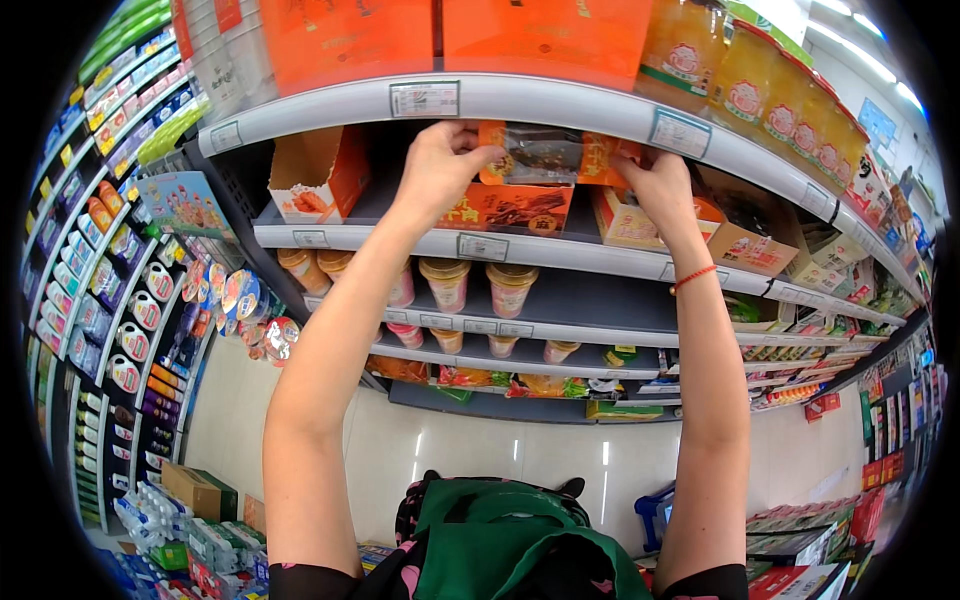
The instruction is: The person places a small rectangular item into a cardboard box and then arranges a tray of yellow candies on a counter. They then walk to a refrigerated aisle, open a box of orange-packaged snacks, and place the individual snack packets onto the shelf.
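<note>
My left hand (450, 161) grips the left end of an orange snack packet with a clear window (541, 154). At the packet's right end, the fingers of my right hand (660, 184) pinch its orange edge. The packet is stretched level between both hands, just under a shelf's price rail, above an orange printed carton (517, 210) on the shelf. Left of my left hand stands an orange and white open carton (319, 176). An open display box (626, 217) lies under my right hand. A red cord bracelet circles my right wrist.
Large orange boxes (345, 45) and yellow-lidded jars (750, 90) stand on the shelf above. Lidded cups (445, 283) line a lower shelf. Hanging round packs (240, 292) are at the left shelf end. Water bottle packs (150, 510) and a brown carton (191, 491) sit on the floor behind.
</note>
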A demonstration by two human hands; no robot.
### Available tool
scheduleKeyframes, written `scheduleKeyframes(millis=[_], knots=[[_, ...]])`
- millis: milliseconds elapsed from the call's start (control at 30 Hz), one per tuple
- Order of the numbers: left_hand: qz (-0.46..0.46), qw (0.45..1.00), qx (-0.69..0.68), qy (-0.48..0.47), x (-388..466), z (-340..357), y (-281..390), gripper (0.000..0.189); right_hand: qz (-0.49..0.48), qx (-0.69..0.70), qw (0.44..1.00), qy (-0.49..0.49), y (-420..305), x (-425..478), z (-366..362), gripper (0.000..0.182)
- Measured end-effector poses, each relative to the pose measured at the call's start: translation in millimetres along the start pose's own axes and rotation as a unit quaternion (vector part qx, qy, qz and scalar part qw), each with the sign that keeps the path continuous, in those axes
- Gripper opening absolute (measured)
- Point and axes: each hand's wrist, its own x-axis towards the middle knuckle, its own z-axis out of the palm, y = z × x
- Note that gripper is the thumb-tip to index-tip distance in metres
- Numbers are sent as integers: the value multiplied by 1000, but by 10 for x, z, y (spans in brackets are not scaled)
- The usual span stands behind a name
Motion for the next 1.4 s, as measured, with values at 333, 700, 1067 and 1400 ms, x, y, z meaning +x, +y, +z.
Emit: scheduleKeyframes(millis=[333, 700, 1067, 1400], knots=[[36, 995, 47, -86, 111, 1112, 249, 36, 48, -66, 995, 51, 654, -148, -948, 33], [160, 942, 260, -135, 204, 1437, 204, 26, -34, -253, 967, -22, 742, -187, -1224, 36], [180, 905, 364, -125, 278, 1495, 200, 32, -99, -319, 942, -37, 741, -194, -1234, 38], [166, 925, 326, -107, 200, 1456, 203, 37, -60, -355, 928, -93, 672, -167, -1288, 37]])
